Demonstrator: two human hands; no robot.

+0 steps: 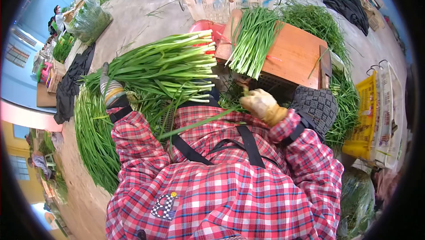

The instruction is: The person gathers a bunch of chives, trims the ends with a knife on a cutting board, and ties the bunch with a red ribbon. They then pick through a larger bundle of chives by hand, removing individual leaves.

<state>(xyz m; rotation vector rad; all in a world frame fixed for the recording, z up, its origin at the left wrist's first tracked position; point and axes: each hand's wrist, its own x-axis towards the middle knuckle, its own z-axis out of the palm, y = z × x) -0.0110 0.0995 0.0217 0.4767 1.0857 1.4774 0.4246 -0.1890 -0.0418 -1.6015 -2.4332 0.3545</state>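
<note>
My left hand (110,88), in a striped glove, holds a large bunch of long green stalks (164,67), their pale cut ends pointing right. Near my lap, my right hand (262,106), in a pale glove with a yellow cuff, has its fingers curled together; a blurred brownish bit shows at the fingertips, too unclear to name. One long green leaf (195,124) lies across my lap, below the two hands. Another bundle of stalks (254,40) rests on the brown wooden board (296,54) ahead of me.
A white crate (230,7) stands beyond the board, beside a red stool (208,26). Loose greens (310,23) lie behind and right of the board. Yellow crate (361,116) at right, more stalks (90,133) at left. A person (59,18) is at the far left.
</note>
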